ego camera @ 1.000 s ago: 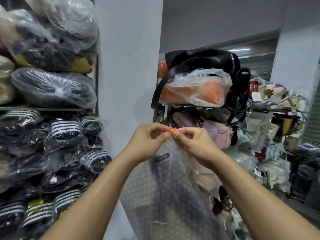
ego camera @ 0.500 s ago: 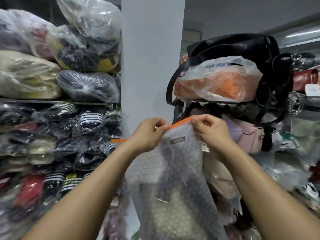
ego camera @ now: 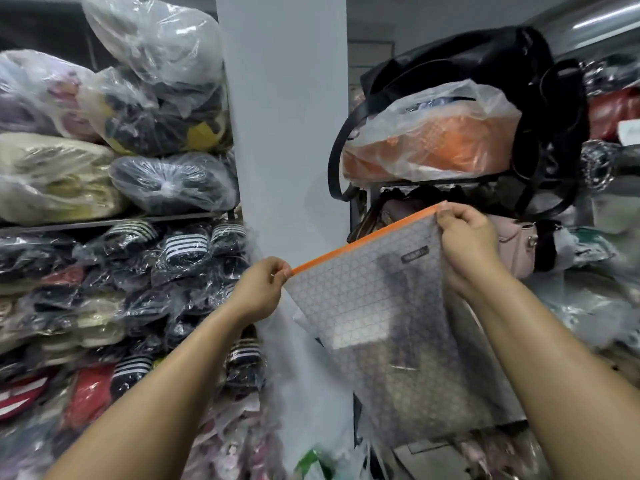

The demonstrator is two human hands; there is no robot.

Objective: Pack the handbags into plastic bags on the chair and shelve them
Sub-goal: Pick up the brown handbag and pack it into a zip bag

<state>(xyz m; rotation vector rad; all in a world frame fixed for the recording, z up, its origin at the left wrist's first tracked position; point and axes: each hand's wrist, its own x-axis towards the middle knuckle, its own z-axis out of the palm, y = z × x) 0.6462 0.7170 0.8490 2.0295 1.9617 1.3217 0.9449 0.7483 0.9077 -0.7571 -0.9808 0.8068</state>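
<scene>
A frosted plastic bag with a diamond grid pattern and an orange zip strip hangs in front of me, a dark and tan handbag dimly showing through it. My left hand pinches the left end of the orange strip. My right hand grips the bag's upper right corner, higher than the left, so the strip slopes up to the right.
A white pillar stands just behind the bag. Left shelves are stacked with wrapped goods. On the right rack sit a bagged orange handbag, a black bag and a pink bag.
My hands, close together at the orange strip a second ago, have spread apart along it. The left went left and down, the right went right and up. The view has shifted left.
</scene>
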